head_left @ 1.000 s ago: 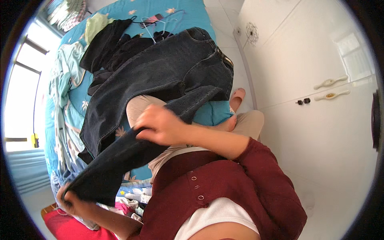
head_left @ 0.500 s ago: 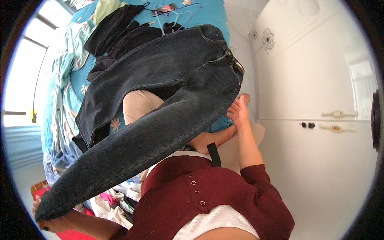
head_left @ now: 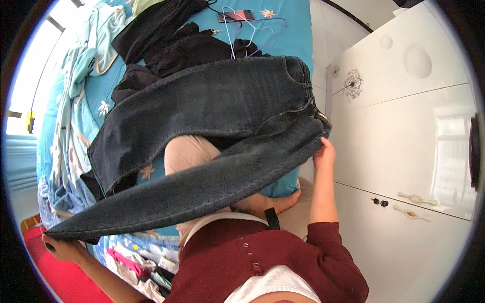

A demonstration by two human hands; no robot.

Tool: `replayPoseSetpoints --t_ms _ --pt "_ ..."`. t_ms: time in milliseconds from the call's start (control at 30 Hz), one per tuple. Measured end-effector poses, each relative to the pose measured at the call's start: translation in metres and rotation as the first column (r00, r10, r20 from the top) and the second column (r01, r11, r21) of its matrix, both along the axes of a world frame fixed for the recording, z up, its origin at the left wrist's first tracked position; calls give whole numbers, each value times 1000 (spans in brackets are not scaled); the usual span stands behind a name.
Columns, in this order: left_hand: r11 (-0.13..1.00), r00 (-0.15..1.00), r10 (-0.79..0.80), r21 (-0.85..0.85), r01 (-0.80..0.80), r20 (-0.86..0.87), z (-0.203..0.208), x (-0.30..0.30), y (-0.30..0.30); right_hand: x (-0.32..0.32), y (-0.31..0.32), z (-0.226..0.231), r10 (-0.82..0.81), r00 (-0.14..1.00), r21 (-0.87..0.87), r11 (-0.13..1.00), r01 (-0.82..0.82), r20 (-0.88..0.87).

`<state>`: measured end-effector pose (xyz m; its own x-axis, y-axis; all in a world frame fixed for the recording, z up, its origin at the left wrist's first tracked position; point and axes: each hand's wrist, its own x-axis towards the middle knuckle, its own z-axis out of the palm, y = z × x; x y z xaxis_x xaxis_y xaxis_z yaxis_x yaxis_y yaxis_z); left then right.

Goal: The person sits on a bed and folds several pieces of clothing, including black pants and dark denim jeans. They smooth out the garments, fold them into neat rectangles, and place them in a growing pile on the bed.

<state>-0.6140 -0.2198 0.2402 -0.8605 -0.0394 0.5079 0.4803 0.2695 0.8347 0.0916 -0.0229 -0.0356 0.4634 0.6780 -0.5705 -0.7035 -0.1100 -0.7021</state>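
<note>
My L hand [head_left: 63,248] is closed tight on the hem corner of a pair of dark blue denim jeans [head_left: 202,101]; my R hand [head_left: 325,154] is nearly closed too, pinching the near edge by the waistband, tho its fingertips are partly hidden. Jeans lie over the bed and my bent, beige-trousered knee [head_left: 189,151], waist to the R, hems to the L, near leg stretched btwn my hands.

Progress, AFAICT: jeans spread lengthwise & near leg pulled fairly straight = done. Legs are apart w/ my knee in the gap, not lined up, & no fold made, so I'd call it early days.

Surface: bed w/ blue leaf-print sheet [head_left: 298,35], cluttered. Heap of black fabric garments [head_left: 177,50] just beyond the jeans, pink-and-dark phone [head_left: 236,16] up top, pale aqua soft blanket [head_left: 103,30] along the L side. Mixed pile of pink & white clothes [head_left: 134,265] nr my L forearm; bright red cloth [head_left: 55,272] lower L.

Room: bright window far L, glossy white cabinet [head_left: 399,136] w/ ornate handles on the R.
</note>
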Motion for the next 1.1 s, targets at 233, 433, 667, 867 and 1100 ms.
replayPoseSetpoints --t_ms 233,433,667,867,1100 --pt "927 974 -100 -336 165 201 -79 -153 47 -83 147 123 191 884 -10 978 -207 427" --pt "573 999 -28 -818 50 41 -198 -248 106 -156 264 45 524 771 -345 844 -411 363" --pt "502 990 -60 -853 141 128 -213 -242 129 -160 263 37 419 753 -203 907 -368 507" --pt "624 916 -60 -702 344 396 -253 -234 116 -156 250 23 445 599 -184 876 -446 666" --pt "788 645 -251 -235 570 722 -235 -142 105 -127 246 -3 438 450 -185 845 -503 778"
